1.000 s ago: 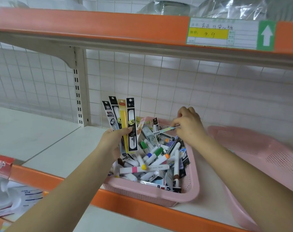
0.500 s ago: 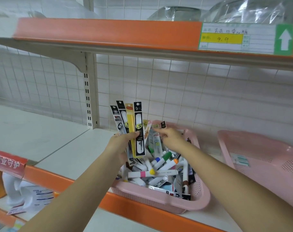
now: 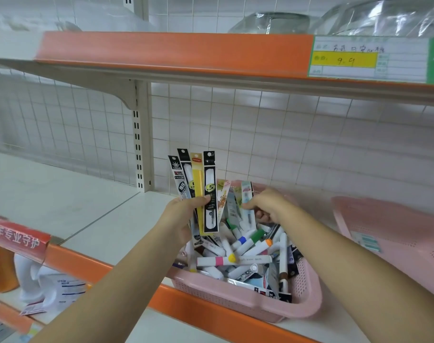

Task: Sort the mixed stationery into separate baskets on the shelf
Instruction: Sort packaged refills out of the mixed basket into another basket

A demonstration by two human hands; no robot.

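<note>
Gripping a fan of four refill packs (image 3: 198,184) in the left hand (image 3: 183,211), mid-frame, upright, just above the mixed basket (image 3: 307,300) at lower centre. Pinching a pale pack (image 3: 247,196) w/ the right hand (image 3: 268,206) just right of that, at the basket's back; can't tell if lifted free. Below: loose markers (image 3: 235,259) piled up. Far right: second pink basket (image 3: 396,233), well apart. Watch for: cramming a fifth pack into a full left grip, prob. splaying the fan and dropping one back into the pile; snagging neighbouring packs on the pull; nudging the basket off the orange shelf edge (image 3: 211,315), given its front overhanging there.
</note>
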